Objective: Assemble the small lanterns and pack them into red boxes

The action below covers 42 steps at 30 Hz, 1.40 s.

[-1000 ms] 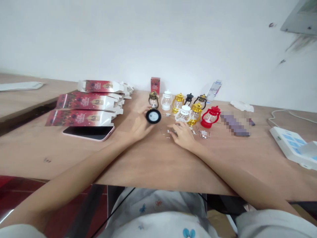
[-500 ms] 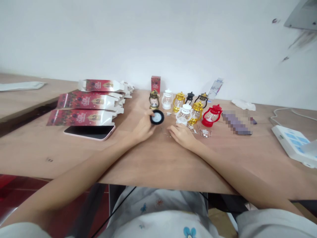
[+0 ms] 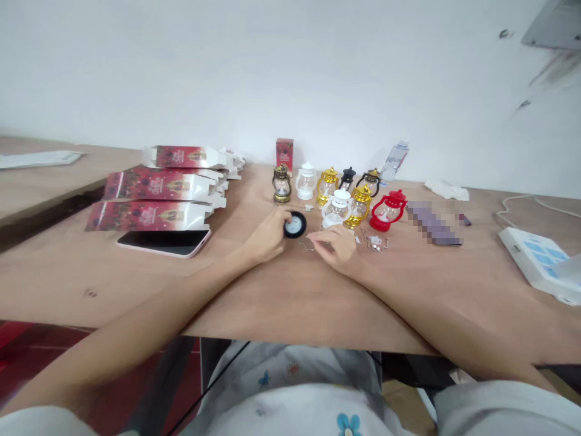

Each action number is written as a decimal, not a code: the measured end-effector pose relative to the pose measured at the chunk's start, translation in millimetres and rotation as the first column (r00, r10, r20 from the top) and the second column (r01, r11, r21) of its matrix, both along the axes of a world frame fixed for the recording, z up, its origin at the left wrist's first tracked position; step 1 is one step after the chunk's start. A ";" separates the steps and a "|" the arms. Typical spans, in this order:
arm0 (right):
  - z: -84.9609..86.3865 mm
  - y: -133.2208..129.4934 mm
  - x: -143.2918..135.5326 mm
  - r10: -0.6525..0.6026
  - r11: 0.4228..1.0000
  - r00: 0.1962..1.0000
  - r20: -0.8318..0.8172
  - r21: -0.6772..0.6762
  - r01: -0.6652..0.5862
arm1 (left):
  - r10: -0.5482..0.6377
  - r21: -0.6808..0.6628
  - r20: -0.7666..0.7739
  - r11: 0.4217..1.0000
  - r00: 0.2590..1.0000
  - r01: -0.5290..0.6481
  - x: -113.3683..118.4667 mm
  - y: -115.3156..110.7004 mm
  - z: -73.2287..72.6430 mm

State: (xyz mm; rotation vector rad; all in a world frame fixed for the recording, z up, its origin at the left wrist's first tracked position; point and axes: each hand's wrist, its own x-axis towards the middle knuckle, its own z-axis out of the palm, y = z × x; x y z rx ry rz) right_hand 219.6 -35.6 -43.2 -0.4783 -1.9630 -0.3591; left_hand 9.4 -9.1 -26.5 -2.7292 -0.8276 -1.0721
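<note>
My left hand (image 3: 271, 235) is closed on the rim of a round black piece with a pale disc in its face (image 3: 295, 224), which looks like a lantern's base turned towards me. Just to the right, my right hand (image 3: 336, 249) has thumb and fingertips pinched together at a thin bent metal wire (image 3: 305, 245). Behind it stand mini lanterns: a white one (image 3: 336, 209), a gold one (image 3: 360, 208) and a red one (image 3: 388, 211). More line up farther back, among them a bronze lantern (image 3: 281, 184). Small metal fittings (image 3: 376, 242) lie right of the hand.
Flattened red printed boxes (image 3: 149, 216) are stacked at left, above a phone (image 3: 163, 242). One upright red box (image 3: 284, 154) stands by the wall. A clear bottle (image 3: 396, 160), a tissue (image 3: 447, 190), a pixelated purple item (image 3: 433, 223) and a white power strip (image 3: 540, 263) occupy the right.
My left hand has shifted slightly right and down with the black piece. My right fingers have come together in a pinch at the wire, and that hand has risen a little.
</note>
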 end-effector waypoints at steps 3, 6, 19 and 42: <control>-0.9 -0.6 -1.1 0.018 1.000 0.999 -0.044 -0.019 -0.018 | -0.069 0.074 -0.033 0.995 0.997 0.071 2.8 -0.8 -1.4; -1.9 -2.4 -3.0 0.023 0.999 0.998 -0.066 -0.033 -0.025 | -0.069 0.086 -0.098 0.993 0.993 0.077 4.6 -1.0 -4.1; -4.2 -3.8 -8.7 -0.089 0.996 0.990 -0.112 0.020 0.091 | -0.001 0.054 -0.126 0.999 0.992 0.008 11.0 -2.8 -9.7; 0.6 -7.6 -7.6 -0.213 0.971 0.977 0.000 0.114 0.211 | 0.137 0.107 -0.162 0.987 0.977 -0.120 13.2 -14.7 3.0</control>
